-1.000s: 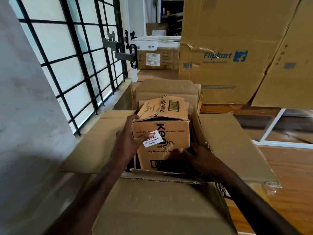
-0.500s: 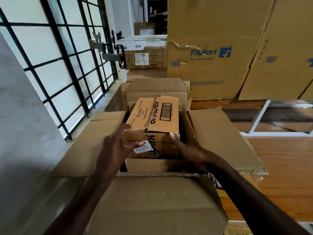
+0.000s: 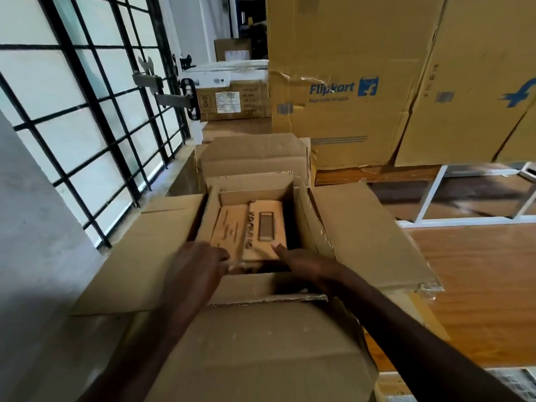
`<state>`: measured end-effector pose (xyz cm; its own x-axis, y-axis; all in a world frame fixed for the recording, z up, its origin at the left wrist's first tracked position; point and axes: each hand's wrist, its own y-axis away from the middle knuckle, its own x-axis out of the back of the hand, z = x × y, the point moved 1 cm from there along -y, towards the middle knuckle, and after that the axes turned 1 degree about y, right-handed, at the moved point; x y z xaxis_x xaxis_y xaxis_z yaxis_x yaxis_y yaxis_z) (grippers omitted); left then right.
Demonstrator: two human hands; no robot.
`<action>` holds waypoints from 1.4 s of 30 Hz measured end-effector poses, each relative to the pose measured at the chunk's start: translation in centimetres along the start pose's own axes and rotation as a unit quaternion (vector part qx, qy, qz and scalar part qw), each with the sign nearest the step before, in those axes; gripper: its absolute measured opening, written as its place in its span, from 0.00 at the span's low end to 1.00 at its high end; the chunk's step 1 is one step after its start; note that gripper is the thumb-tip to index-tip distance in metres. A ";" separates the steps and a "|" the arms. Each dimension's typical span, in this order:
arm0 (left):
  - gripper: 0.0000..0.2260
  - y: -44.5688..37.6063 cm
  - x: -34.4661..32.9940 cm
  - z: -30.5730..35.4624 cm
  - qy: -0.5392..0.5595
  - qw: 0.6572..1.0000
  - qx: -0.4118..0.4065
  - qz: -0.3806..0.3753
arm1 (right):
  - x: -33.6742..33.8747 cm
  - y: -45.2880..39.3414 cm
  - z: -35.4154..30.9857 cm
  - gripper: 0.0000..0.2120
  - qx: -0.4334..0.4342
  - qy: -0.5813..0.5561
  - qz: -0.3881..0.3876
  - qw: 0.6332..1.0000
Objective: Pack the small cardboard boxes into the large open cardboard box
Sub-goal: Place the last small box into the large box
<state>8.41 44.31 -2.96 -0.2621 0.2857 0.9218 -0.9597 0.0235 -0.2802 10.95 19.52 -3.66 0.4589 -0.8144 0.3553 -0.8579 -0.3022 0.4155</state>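
Lower now than half a second ago, the small cardboard box [image 3: 251, 229] sits down inside the large open cardboard box [image 3: 359, 227], its blurred top with a barcode panel below the big box's rim, where before it stood well above it. Its near edge lies just beyond the fingertips of both hands. The left hand [image 3: 200, 265] is at the near left corner of the small box, fingers spread loosely and pointing forward; they seem to touch the box's edge, but motion blur keeps me from telling whether they grip it. The right hand [image 3: 301, 261] reaches in from the right, fingers stretched out toward the near right corner of the small box, open rather than curled around anything; contact there is also unclear.

Around the hands, the large box's four flaps are folded outward: one to the left of the left hand, one to the right of the right forearm, one beyond the small box, and one under both wrists. Left of the left arm runs a grey wall [image 3: 32, 227] with a barred window [image 3: 87, 117]. Beyond the hands stand tall printed cartons [image 3: 342, 91], and to the right of the right arm lies a wooden floor [image 3: 478, 271].
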 end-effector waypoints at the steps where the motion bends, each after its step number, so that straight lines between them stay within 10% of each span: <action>1: 0.10 -0.2 -0.9 0.5 0.008 0.999 0.013 -0.031 | -0.1 -0.6 0.2 0.31 -0.004 0.003 -0.003 1.000; 8: 0.18 -2.1 -1.5 2.6 -0.127 0.978 -0.014 -0.163 | 0.7 -2.8 0.5 0.22 0.025 0.208 -0.033 0.977; 15: 0.17 -5.9 -1.7 1.9 0.005 0.930 0.009 -0.368 | 1.6 -5.6 0.2 0.28 0.073 0.152 0.056 0.984; 24: 0.21 -4.5 -2.8 -0.6 0.004 0.937 -0.179 -0.300 | 1.7 -5.4 -2.0 0.32 0.056 0.185 0.025 0.981; 28: 0.18 -4.7 -3.2 0.8 -0.076 0.923 -0.210 -0.312 | 0.2 -6.2 -0.4 0.57 0.056 0.255 0.029 0.965; 34: 0.31 -5.4 -3.7 1.0 -0.108 0.927 -0.148 -0.328 | -0.1 -4.4 0.1 0.37 0.082 0.274 0.059 0.956; 42: 0.25 -4.8 -3.7 1.7 -0.112 0.930 -0.163 -0.309 | -0.1 -3.3 0.5 0.26 0.097 0.255 0.130 0.953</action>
<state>13.85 41.52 -4.53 0.2792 -0.0846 0.9565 -0.8624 0.4160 0.2885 13.64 20.32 -5.52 0.2351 -0.5423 0.8066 -0.9618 -0.2494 0.1126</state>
